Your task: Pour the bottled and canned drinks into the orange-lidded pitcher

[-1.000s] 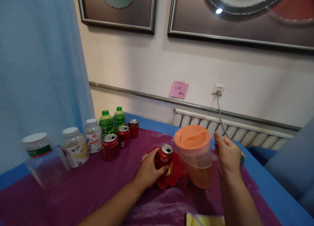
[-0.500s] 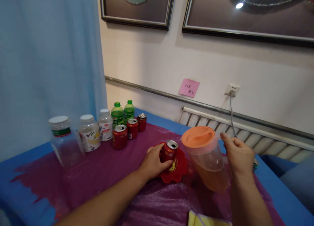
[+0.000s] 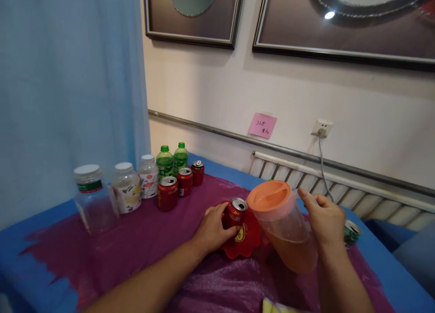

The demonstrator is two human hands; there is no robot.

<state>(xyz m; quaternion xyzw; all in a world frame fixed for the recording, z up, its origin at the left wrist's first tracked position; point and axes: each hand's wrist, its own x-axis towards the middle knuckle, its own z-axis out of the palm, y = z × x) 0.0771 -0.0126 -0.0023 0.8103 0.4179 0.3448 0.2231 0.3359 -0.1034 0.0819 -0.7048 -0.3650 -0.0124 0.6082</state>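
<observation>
My left hand point(image 3: 212, 228) is wrapped round a red can point(image 3: 234, 213) with an open top, which stands on a red scalloped dish point(image 3: 249, 236). My right hand point(image 3: 324, 215) grips the handle of a clear pitcher point(image 3: 288, 236) with an orange lid point(image 3: 270, 195). Brownish liquid lies in the lower part of the pitcher. The pitcher is tilted to the left, its lid close beside the top of the can. No stream of liquid can be made out between them.
Several red cans point(image 3: 167, 194), two green bottles point(image 3: 165, 161) and three clear jars with white lids point(image 3: 126, 190) stand at the left. A green can point(image 3: 351, 233) is behind my right hand. Yellow cloth point(image 3: 278, 306) lies at the front edge. A radiator point(image 3: 306, 181) runs along the wall.
The pitcher and my right hand have shifted slightly left, bringing the lid closer to the can. More of the green can shows. My left hand keeps its hold. The view has tipped slightly.
</observation>
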